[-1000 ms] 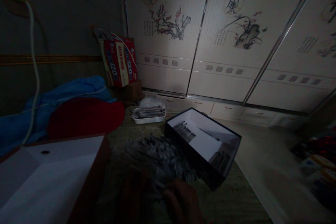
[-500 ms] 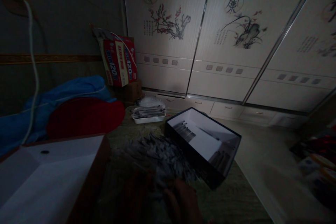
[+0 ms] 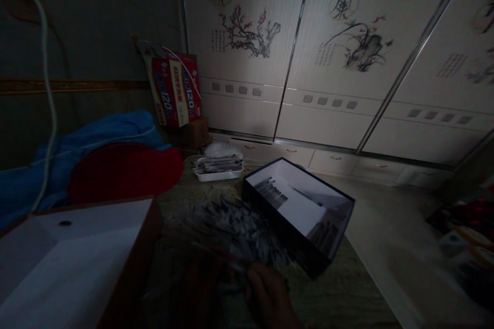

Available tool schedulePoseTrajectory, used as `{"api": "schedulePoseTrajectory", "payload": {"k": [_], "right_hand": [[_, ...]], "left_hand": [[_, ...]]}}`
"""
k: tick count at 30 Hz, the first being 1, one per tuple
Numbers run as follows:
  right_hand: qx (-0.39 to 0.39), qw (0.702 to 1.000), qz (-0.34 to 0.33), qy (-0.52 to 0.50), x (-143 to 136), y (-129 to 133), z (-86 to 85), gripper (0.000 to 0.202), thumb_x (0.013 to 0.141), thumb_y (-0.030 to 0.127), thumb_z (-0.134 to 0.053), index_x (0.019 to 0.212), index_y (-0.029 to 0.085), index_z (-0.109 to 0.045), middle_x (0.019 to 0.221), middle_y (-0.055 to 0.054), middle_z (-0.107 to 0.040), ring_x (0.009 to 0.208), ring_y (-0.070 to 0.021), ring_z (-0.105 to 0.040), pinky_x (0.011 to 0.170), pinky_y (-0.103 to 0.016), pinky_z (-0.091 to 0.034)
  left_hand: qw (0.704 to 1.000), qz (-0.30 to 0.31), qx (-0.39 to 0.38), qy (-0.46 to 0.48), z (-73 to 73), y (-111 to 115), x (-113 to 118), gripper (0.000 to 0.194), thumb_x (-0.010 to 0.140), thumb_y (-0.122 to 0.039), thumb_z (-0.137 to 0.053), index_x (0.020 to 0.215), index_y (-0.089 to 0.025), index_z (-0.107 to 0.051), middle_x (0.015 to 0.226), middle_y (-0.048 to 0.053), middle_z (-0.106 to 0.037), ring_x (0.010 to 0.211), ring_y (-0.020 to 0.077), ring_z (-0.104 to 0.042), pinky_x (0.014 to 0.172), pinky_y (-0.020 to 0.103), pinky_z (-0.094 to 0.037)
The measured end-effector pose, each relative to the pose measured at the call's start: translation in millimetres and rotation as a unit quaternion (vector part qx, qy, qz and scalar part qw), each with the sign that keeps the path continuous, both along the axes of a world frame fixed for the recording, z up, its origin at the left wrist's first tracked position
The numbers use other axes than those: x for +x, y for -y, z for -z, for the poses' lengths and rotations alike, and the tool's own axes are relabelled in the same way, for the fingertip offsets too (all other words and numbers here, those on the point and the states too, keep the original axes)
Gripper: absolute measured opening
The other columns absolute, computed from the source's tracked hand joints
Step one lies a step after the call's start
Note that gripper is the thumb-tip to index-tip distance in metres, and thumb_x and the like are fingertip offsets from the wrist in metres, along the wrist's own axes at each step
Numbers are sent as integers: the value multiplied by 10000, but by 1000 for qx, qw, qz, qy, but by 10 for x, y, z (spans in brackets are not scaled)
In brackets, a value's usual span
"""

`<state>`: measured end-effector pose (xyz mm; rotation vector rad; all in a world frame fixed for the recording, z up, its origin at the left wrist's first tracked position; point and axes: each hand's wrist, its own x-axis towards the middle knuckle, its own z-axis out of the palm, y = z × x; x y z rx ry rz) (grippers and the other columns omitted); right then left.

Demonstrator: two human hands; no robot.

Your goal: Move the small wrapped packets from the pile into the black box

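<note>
In dim light a loose pile of thin grey pens [image 3: 235, 221] lies on the table in front of me. My right hand [image 3: 268, 288] is at the near edge of the pile, thumb and fingers pinched on one pen [image 3: 236, 266] that points left. My left hand [image 3: 203, 277] is beside it, very dark and smeared; its fingers are hard to make out. To the right of the pile stands an open black box [image 3: 293, 234] with a white inside. Several pens [image 3: 272, 193] lie in a row at its left end, more at the near right end.
A white tray [image 3: 219, 176] of pens stands behind the pile. At left is an open brown box [image 3: 133, 262] with a white inside, near a red cushion-like thing [image 3: 127, 172] and blue cloth [image 3: 104, 136]. A red carton [image 3: 175, 90] stands farther back before sliding doors [image 3: 247, 31].
My right hand has risen slightly from the near edge of the pile, and a pen now shows at its fingertips. The left hand has shifted a little. Boxes and tray are unmoved.
</note>
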<state>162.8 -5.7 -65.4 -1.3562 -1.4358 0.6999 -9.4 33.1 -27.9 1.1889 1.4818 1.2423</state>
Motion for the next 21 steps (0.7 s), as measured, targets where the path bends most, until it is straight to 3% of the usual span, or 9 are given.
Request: {"api": "schedulePoseTrajectory", "payload": {"k": [4,6,9,14,17,21], "right_hand": [[-14,999,-9,37,-2,-60,-61,445,894,621,-515,887,242,-746,807,-56,-733,767,-215,-679,710,-274,-528],[-3,999,4,39,-25,-46,-104,453,889,636,-510,912,245,-737,818,-56,-731,767,-216,-672,706,-277,-516],[3,998,50,32,-66,-14,-150,526,892,677,-461,985,234,-729,888,-75,-735,815,-224,-672,736,-286,-516],[36,997,-15,60,-53,-66,-160,527,979,551,-385,683,229,-679,607,-16,-645,584,-161,-615,583,-231,-467],[54,995,-9,78,-9,-105,-134,422,969,486,-452,723,217,-664,637,-10,-652,601,-155,-620,577,-215,-452],[48,996,-19,76,22,-87,-107,259,935,399,-546,813,222,-690,707,-11,-698,648,-159,-650,607,-210,-460]], "left_hand": [[1000,-6,8,-3,-145,37,30,351,750,-558,-583,792,-234,-711,779,49,-726,772,255,-670,777,375,-537],[1000,-8,16,9,-139,42,28,347,752,-558,-595,785,-234,-715,780,50,-729,752,247,-670,748,361,-549],[999,-19,26,-7,-69,21,12,373,740,-583,-613,787,-232,-730,823,64,-746,816,259,-681,827,388,-543],[1000,-18,15,-19,-44,-3,7,476,668,-673,-611,765,-226,-745,817,84,-748,825,294,-684,854,455,-531],[999,-34,3,-9,-65,8,20,501,634,-694,-626,772,-226,-743,863,90,-748,885,311,-672,946,486,-475],[999,-23,7,26,-42,23,42,461,678,-654,-634,791,-216,-723,856,75,-744,862,281,-671,886,428,-505]]}}
